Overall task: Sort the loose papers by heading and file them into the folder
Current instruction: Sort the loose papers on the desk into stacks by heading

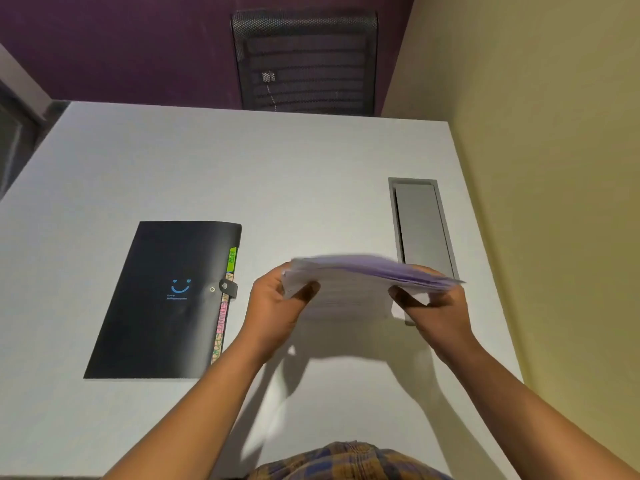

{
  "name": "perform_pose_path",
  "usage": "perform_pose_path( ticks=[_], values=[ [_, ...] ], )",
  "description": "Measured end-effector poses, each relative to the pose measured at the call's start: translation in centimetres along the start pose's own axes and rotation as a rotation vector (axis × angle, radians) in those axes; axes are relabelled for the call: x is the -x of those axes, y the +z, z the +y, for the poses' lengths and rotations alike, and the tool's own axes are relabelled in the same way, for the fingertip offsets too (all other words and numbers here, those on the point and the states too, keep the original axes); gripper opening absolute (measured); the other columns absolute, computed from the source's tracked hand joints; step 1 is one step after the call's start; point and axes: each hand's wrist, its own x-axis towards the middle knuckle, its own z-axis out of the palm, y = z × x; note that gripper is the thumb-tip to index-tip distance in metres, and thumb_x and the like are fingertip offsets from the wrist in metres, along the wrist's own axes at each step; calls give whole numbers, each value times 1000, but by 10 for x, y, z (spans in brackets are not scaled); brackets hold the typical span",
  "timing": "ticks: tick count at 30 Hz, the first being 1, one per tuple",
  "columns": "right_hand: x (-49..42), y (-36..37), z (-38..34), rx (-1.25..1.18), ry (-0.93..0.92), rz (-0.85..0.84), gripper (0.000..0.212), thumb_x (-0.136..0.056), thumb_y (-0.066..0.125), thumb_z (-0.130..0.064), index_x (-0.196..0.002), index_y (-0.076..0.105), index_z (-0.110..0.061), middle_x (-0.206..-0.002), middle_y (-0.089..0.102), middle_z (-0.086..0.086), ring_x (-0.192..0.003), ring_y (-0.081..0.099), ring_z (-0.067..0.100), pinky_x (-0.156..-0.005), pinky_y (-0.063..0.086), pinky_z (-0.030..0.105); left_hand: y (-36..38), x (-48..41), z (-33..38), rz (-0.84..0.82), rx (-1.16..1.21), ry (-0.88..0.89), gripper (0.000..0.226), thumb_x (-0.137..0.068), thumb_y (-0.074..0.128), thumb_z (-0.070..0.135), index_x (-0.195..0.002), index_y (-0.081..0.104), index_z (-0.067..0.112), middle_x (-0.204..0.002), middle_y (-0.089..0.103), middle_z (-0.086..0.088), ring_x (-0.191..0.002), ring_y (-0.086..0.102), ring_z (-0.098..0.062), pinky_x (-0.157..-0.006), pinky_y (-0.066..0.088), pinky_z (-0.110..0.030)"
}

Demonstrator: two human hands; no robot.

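Observation:
A stack of loose white papers (353,282) is held above the white table (242,161), tilted and blurred. My left hand (273,306) grips its left edge and my right hand (436,306) grips its right edge. To the left, a black folder (162,306) with a blue smiley lies flat and closed, its snap strap fastened. Coloured index tabs (225,306) in green, pink and yellow stick out along the folder's right edge. The headings on the papers cannot be read.
A grey metal cable hatch (420,223) is set into the table behind the papers at the right. A black mesh chair (304,60) stands beyond the far edge. A yellow wall (554,168) borders the table's right side.

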Motion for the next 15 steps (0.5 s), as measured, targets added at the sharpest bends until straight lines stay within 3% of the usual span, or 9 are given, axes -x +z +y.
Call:
perform_pose_path(
  ticks=[2, 6, 9, 12, 15],
  values=[
    [0, 3, 1, -7, -38, -29, 26, -79, 78, -1, -104, 74, -10, -95, 76, -7, -92, 70, 4, -73, 56, 23, -1, -1, -4, -25, -144, 58, 23, -87, 69, 2, -103, 75, 18, -106, 74, 7, -104, 66, -6, -90, 48, -20],
    [-3, 9, 3, -68, -8, -76, 30, -78, 77, 3, -100, 72, -18, -90, 77, -12, -86, 71, 3, -74, 54, 15, 0, -3, -10, 2, -251, 87, 18, -87, 70, 7, -103, 76, 14, -104, 74, 9, -100, 67, -1, -91, 52, -24],
    [1, 7, -10, -34, -78, -45, 26, -79, 78, 0, -90, 72, -23, -82, 73, -23, -76, 68, -2, -61, 50, 9, 0, -1, -3, 21, -200, 74, 14, -90, 68, 14, -99, 76, 19, -96, 77, 4, -92, 70, -11, -83, 55, -30],
    [2, -2, -29, -98, -153, -76, 28, -76, 78, -4, -91, 68, -25, -83, 73, -23, -81, 68, -3, -71, 52, 12, 1, 2, 11, 68, -70, 77, 16, -89, 69, 13, -99, 76, 24, -100, 76, 2, -98, 70, -14, -86, 55, -27],
    [-2, -5, -34, -8, -155, -160, 29, -78, 76, -8, -94, 67, -29, -87, 73, -29, -84, 69, -6, -71, 53, 12, 7, 6, 25, 92, 124, 26, 15, -88, 66, 20, -89, 78, 30, -95, 77, 4, -93, 72, -12, -76, 56, -21]
  ],
)
